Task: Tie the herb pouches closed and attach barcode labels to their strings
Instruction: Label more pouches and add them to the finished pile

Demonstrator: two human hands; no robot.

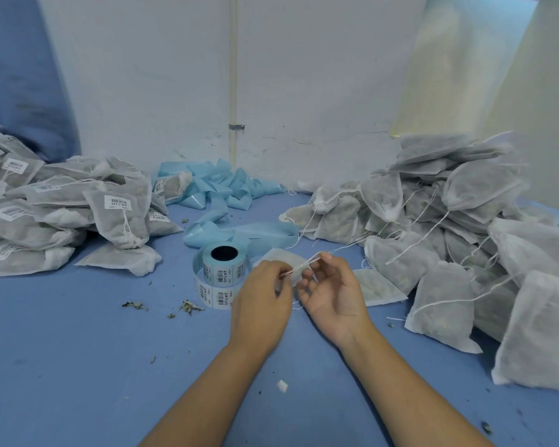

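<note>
Your left hand [261, 298] and right hand [331, 290] meet just above the blue bench [78, 366], working the thin white drawstring [305, 263] of one small grey-white mesh herb pouch [279, 258] that lies flat just behind your knuckles. The left grip pinches the string between thumb and fingertips near the pouch mouth; the right grip pinches the string's far end between thumb and forefinger, its other fingers loosely curled and free of the string.

Judge the pouch light and soft: thin non-woven fabric over dry leaf, so it will slide on the bench if you pull hard. The string looks fine and slippery; hold it close to the knot, not far out, and keep it taut between both pinches. Pull along the string, not upward, or the fabric may tear at the channel.

The roll of white barcode labels on pale blue backing [221, 272] stands touching distance to the left of your hands, with spent blue backing ribbon [213, 191] trailing behind. Labels are thin and sticky; take one by its edge. The labelled pouch heap [62, 208] lies far left, the unlabelled heap [449, 227] right.
</note>
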